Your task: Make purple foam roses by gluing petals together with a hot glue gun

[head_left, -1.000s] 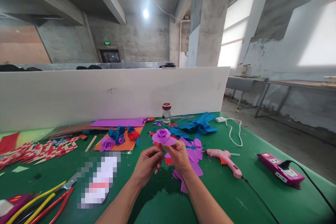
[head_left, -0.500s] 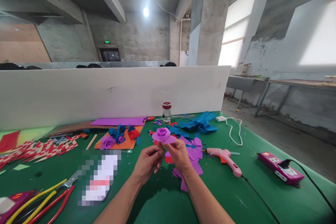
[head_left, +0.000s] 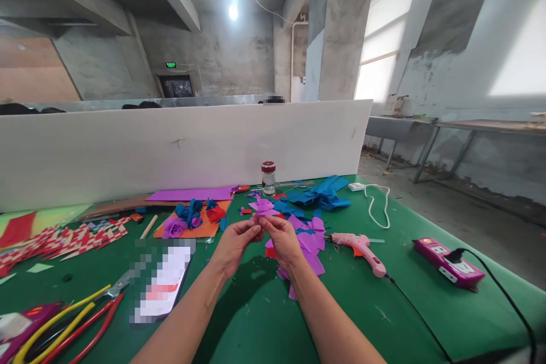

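Both hands meet over the middle of the green table, holding a purple paper flower [head_left: 262,206] by its underside. My left hand [head_left: 239,240] pinches the flower's base, fingertips pressed together. Close against it, my right hand [head_left: 282,239] grips the same base from the other side. The flower tilts away from me, its petals showing above the fingertips. Purple crepe paper pieces [head_left: 310,243] lie under and beside my right hand. A pink glue gun [head_left: 360,247] rests on its side farther right.
On the left are red- and yellow-handled tools [head_left: 100,307], a phone [head_left: 164,284] and finished paper flowers [head_left: 174,226] on an orange sheet. A red-lidded jar [head_left: 268,178] and blue paper [head_left: 322,196] stand before the white partition [head_left: 183,151]. A purple power strip [head_left: 447,261] sits right.
The flower has tipped away from me and dropped slightly, so its rose face shows less. My two hands have come closer together at its base. The whole view has shifted slightly.
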A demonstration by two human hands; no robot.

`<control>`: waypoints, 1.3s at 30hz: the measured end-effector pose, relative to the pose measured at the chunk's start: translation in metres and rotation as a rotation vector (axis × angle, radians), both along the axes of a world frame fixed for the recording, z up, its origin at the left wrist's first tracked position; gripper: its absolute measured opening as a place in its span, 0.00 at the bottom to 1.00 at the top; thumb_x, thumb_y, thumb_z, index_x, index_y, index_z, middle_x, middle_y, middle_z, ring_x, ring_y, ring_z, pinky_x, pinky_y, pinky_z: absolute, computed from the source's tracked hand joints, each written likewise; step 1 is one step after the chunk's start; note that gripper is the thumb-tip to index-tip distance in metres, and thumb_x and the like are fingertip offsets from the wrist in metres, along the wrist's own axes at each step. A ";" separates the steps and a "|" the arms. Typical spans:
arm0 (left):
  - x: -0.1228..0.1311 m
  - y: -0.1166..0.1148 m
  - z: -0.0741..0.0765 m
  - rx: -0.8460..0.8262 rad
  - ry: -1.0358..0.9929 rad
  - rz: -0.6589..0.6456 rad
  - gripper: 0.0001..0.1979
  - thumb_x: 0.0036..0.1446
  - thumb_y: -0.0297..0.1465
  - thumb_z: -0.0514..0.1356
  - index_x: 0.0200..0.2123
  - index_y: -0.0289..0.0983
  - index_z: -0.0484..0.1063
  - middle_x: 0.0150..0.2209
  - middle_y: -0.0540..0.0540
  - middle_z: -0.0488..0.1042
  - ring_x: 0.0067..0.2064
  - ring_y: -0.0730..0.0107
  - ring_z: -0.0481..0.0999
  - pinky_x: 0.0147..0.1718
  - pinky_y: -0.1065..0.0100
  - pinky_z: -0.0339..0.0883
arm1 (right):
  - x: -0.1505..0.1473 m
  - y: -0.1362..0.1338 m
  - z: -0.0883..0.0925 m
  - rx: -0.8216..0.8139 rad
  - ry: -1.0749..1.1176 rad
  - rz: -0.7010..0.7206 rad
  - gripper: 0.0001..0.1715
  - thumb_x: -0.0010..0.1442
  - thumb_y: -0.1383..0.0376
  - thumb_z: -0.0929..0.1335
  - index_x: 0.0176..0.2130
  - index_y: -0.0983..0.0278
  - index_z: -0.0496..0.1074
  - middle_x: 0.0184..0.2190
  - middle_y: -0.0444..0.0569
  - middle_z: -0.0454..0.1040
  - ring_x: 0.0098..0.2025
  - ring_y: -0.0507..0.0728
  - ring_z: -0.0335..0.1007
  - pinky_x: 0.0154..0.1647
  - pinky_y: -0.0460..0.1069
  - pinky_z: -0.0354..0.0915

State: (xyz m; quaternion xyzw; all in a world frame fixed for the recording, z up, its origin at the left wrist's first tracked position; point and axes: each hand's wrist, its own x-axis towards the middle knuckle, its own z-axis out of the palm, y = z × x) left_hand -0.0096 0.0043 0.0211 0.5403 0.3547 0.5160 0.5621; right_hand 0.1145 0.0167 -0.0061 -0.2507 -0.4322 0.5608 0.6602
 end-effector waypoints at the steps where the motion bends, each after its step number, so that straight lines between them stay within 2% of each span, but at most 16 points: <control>1: 0.002 0.000 -0.001 -0.024 -0.021 0.009 0.13 0.41 0.37 0.72 0.26 0.34 0.79 0.24 0.48 0.75 0.29 0.71 0.71 0.35 0.69 0.65 | -0.001 0.000 0.000 -0.019 0.026 0.009 0.14 0.44 0.56 0.77 0.30 0.62 0.82 0.28 0.47 0.80 0.34 0.57 0.73 0.40 0.50 0.66; 6: 0.004 -0.013 -0.010 -0.121 -0.050 -0.006 0.11 0.43 0.36 0.71 0.25 0.36 0.76 0.24 0.51 0.73 0.29 0.73 0.71 0.33 0.71 0.65 | -0.003 -0.001 0.001 -0.097 0.059 -0.008 0.14 0.40 0.57 0.77 0.27 0.64 0.81 0.25 0.48 0.80 0.31 0.56 0.72 0.34 0.49 0.66; 9: -0.001 -0.027 -0.015 -0.188 0.052 -0.048 0.11 0.45 0.37 0.70 0.24 0.35 0.75 0.23 0.49 0.74 0.27 0.73 0.71 0.29 0.71 0.63 | -0.002 -0.001 0.003 -0.108 0.060 -0.080 0.13 0.40 0.57 0.77 0.26 0.63 0.81 0.26 0.49 0.80 0.33 0.56 0.73 0.38 0.50 0.67; 12: -0.006 -0.032 -0.013 -0.238 0.214 -0.064 0.14 0.44 0.37 0.71 0.32 0.34 0.79 0.31 0.44 0.79 0.28 0.73 0.72 0.29 0.71 0.63 | -0.001 -0.002 0.004 -0.103 0.045 -0.109 0.14 0.41 0.56 0.77 0.27 0.63 0.81 0.27 0.50 0.81 0.35 0.57 0.74 0.40 0.50 0.66; 14: -0.007 -0.028 -0.006 -0.230 0.202 -0.014 0.18 0.42 0.37 0.71 0.37 0.35 0.79 0.36 0.42 0.79 0.32 0.72 0.74 0.31 0.71 0.64 | -0.001 -0.003 0.004 -0.108 0.051 -0.085 0.14 0.41 0.56 0.77 0.27 0.64 0.81 0.29 0.51 0.81 0.34 0.56 0.73 0.37 0.49 0.66; 17: 0.000 -0.015 0.002 -0.208 0.085 -0.015 0.16 0.40 0.38 0.72 0.31 0.34 0.79 0.30 0.45 0.78 0.31 0.72 0.74 0.34 0.70 0.66 | -0.001 -0.003 0.003 -0.124 0.073 -0.042 0.15 0.40 0.56 0.77 0.27 0.64 0.81 0.29 0.50 0.81 0.31 0.55 0.73 0.33 0.49 0.66; 21: 0.011 -0.013 0.000 -0.218 0.002 0.028 0.14 0.37 0.36 0.74 0.24 0.33 0.77 0.24 0.49 0.74 0.28 0.74 0.73 0.33 0.72 0.67 | -0.001 -0.001 0.001 -0.112 0.114 -0.076 0.14 0.40 0.57 0.77 0.26 0.64 0.80 0.28 0.50 0.81 0.34 0.57 0.74 0.38 0.50 0.66; 26: 0.010 -0.047 -0.013 -0.346 0.054 0.045 0.14 0.40 0.37 0.72 0.24 0.32 0.77 0.24 0.46 0.75 0.26 0.75 0.72 0.28 0.73 0.66 | 0.000 0.001 0.001 -0.119 0.124 -0.145 0.14 0.39 0.57 0.77 0.25 0.64 0.80 0.28 0.50 0.81 0.35 0.57 0.74 0.42 0.50 0.66; 31: -0.001 -0.083 -0.012 -0.482 0.099 0.043 0.13 0.41 0.36 0.71 0.24 0.33 0.75 0.23 0.47 0.74 0.22 0.76 0.69 0.20 0.74 0.63 | -0.002 0.002 -0.003 -0.145 0.166 -0.110 0.15 0.39 0.56 0.77 0.26 0.64 0.79 0.28 0.49 0.81 0.33 0.54 0.73 0.38 0.48 0.65; 35: -0.011 -0.102 -0.011 -0.511 0.138 0.014 0.14 0.41 0.38 0.70 0.25 0.32 0.75 0.22 0.47 0.73 0.20 0.77 0.68 0.16 0.76 0.59 | 0.000 0.005 -0.006 -0.192 0.164 -0.109 0.18 0.39 0.54 0.77 0.27 0.64 0.79 0.29 0.48 0.80 0.31 0.53 0.72 0.35 0.47 0.65; 39: -0.032 -0.133 -0.015 -0.502 0.238 -0.001 0.14 0.43 0.41 0.69 0.24 0.35 0.76 0.22 0.48 0.73 0.18 0.78 0.65 0.15 0.76 0.58 | 0.007 0.009 -0.007 -0.200 0.151 -0.143 0.18 0.40 0.53 0.77 0.27 0.63 0.78 0.30 0.49 0.81 0.37 0.55 0.74 0.38 0.48 0.65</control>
